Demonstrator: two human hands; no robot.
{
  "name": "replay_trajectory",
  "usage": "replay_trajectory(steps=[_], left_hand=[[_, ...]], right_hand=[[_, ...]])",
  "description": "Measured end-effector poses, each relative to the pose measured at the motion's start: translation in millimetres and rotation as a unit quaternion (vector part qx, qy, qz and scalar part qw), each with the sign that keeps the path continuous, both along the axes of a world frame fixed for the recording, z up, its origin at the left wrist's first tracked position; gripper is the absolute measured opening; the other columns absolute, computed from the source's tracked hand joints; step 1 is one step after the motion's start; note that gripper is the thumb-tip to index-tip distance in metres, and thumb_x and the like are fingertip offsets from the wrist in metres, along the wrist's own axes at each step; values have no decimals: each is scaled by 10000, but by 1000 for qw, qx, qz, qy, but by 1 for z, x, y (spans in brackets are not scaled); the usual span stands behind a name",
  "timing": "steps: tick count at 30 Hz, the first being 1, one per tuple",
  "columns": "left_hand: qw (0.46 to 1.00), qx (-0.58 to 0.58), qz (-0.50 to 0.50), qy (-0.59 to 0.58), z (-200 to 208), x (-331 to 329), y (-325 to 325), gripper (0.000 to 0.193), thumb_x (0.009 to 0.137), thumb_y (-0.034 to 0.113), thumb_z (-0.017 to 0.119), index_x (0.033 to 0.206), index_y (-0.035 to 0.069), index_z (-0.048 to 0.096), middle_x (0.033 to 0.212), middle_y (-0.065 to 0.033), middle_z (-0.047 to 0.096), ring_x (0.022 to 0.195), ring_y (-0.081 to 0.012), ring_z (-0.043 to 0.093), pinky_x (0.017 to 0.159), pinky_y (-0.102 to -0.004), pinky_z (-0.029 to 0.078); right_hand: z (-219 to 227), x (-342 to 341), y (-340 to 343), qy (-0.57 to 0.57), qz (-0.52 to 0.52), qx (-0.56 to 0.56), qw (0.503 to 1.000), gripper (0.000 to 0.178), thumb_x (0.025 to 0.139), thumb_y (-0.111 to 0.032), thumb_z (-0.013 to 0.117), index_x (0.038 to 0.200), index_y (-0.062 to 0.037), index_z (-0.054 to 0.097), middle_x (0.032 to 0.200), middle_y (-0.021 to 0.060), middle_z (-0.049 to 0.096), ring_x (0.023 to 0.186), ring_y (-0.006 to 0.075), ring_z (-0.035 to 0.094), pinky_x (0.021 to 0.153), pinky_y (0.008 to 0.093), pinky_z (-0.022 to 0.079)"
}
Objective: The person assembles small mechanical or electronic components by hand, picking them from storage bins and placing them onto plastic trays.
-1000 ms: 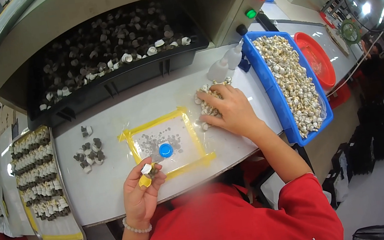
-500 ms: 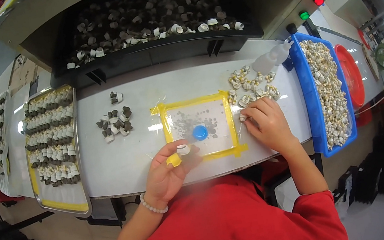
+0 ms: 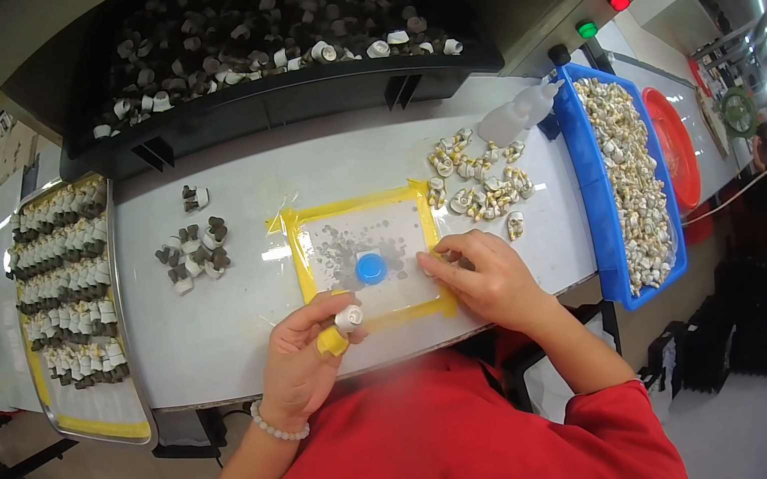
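Note:
My left hand (image 3: 300, 360), in front of the taped sheet, is closed on a small white cap-shaped piece (image 3: 349, 318). A yellow wrap (image 3: 332, 341) shows at its fingers, just below the piece. My right hand (image 3: 486, 278) is closed in a pinch over the right edge of the yellow-taped square (image 3: 303, 263); I cannot make out what its fingertips hold. Between the hands, a round blue cap (image 3: 371, 268) sits on the square among grey spots. Beyond my right hand lies a loose pile of white-and-gold pieces (image 3: 487, 192), with a single one (image 3: 515, 225) nearer.
White-and-dark pieces (image 3: 193, 251) lie at left, beside a metal tray (image 3: 137, 382) of rowed pieces. A blue bin (image 3: 596, 234) of white-and-gold pieces stands at right, near a translucent squeeze bottle (image 3: 515, 116) and a red basin (image 3: 672, 145). A black trough (image 3: 281, 114) spans the back.
My right hand has left the white-and-gold pile and moved left to the taped square, uncovering a single piece. The left hand has turned the white piece slightly. The whole view has shifted a little.

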State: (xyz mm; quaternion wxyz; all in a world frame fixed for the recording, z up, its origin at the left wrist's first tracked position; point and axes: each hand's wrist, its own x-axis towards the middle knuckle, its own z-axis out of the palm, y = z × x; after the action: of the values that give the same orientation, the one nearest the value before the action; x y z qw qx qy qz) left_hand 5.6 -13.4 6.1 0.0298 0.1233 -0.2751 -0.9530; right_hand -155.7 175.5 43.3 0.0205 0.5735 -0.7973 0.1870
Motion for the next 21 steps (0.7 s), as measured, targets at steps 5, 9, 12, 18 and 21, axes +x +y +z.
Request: replay_trajectory(steps=[5, 9, 12, 18, 21], left_hand=[[999, 21, 23, -11, 0, -3, 4, 315, 813, 15, 582, 1123, -4, 532, 1068, -85, 567, 973, -161, 553, 857, -321, 465], [1000, 2, 28, -7, -2, -3, 2, 322, 800, -2, 594, 1113, -26, 524, 1041, -102, 585, 958, -172, 566, 844, -329, 478], [999, -2, 33, -4, -1, -4, 4, 334, 786, -28, 599, 1110, -33, 519, 1029, -114, 591, 953, -181, 573, 835, -333, 490], [998, -17, 50, -30, 3, -4, 7, 352, 757, 24, 644, 1082, -34, 521, 989, -149, 597, 828, -207, 610, 764, -315, 509], [998, -23, 56, -27, 2, -4, 8, 349, 759, 28, 644, 1080, -32, 523, 967, -145, 604, 813, -211, 613, 751, -315, 508]], right_hand=[[-4, 6, 0, -49, -42, -36, 997, 318, 651, -7, 667, 964, -40, 621, 818, 69, 565, 708, 222, 527, 615, 313, 437], [0, 5, -2, -71, -43, -61, 995, 256, 657, -16, 666, 909, -36, 625, 806, 70, 571, 712, 228, 529, 625, 313, 438], [0, 3, -4, -51, -36, -40, 997, 248, 642, -14, 668, 885, -38, 626, 805, 66, 572, 714, 226, 530, 627, 314, 437], [9, 3, -27, -86, -19, -39, 995, 254, 611, -14, 665, 860, -47, 624, 785, 53, 566, 711, 221, 532, 623, 316, 438], [11, 3, -42, -83, 14, -53, 995, 253, 599, -16, 665, 845, -51, 621, 777, 48, 563, 707, 219, 533, 614, 319, 438]])
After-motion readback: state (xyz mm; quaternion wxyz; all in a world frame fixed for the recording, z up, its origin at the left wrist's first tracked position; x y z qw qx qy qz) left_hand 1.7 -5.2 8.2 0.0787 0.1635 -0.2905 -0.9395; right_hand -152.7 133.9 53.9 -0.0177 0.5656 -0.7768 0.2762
